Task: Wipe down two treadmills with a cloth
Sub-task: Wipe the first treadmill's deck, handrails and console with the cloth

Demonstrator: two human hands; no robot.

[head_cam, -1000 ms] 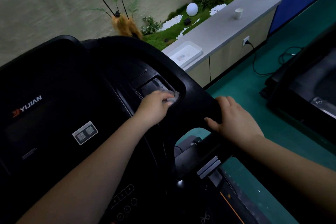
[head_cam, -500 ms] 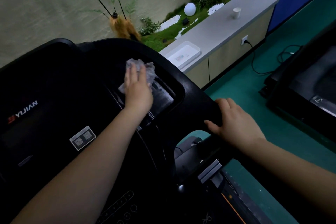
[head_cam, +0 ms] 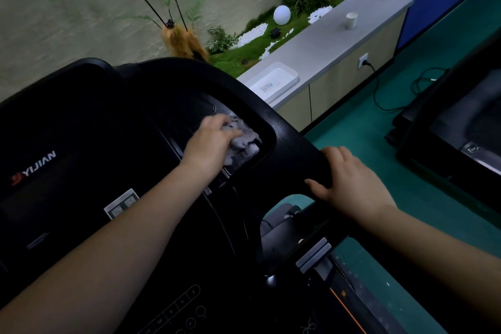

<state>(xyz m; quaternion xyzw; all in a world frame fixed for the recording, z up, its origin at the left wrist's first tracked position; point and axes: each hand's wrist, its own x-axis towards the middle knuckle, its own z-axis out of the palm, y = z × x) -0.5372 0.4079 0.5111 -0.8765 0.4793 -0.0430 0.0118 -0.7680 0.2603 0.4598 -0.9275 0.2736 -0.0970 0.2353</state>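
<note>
A black treadmill console (head_cam: 113,127) with a YIJIAN logo fills the left and centre of the view. My left hand (head_cam: 210,142) holds a crumpled grey cloth (head_cam: 244,141) and presses it into the recessed tray at the console's right side. My right hand (head_cam: 349,184) grips the console's curved right handlebar (head_cam: 292,144), fingers over the top and thumb underneath. A second black treadmill (head_cam: 466,127) stands at the right edge, only partly in view.
A grey counter (head_cam: 325,46) behind the console carries a white tray (head_cam: 273,83) and a paper cup (head_cam: 351,20). A plugged-in cable (head_cam: 379,95) runs over the green floor (head_cam: 366,133). Plants and a white ball (head_cam: 282,15) sit along the wall.
My left hand has swept the cloth from the upper left of the recess back down and to the right into the tray. My right hand has stayed on the handlebar.
</note>
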